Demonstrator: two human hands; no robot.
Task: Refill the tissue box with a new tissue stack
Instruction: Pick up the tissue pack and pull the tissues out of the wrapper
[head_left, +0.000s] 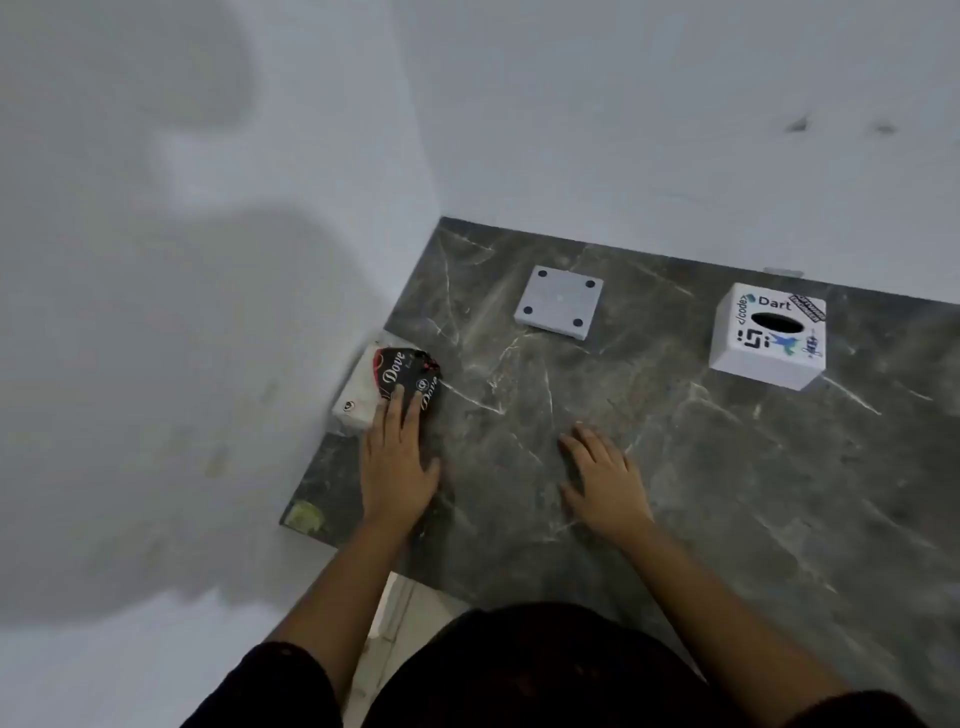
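A new tissue pack (387, 384) in a black and white "Dove" wrapper lies at the left end of the dark marble counter (675, 467), against the side wall. My left hand (397, 462) rests flat with its fingertips on the pack's near edge, not gripping it. My right hand (602, 478) lies open, palm down, on the bare counter in the middle. The white cube tissue box (766, 335), covered in stickers with a dark oval slot on top, stands at the far right. Its white square base plate (560, 309), with dark corner feet facing up, lies apart near the back wall.
White walls close the counter at the back and on the left. The counter's near edge runs just in front of my body, with pale floor tiles (395, 618) showing below it. A yellowish patch (306, 517) marks the counter's near left corner.
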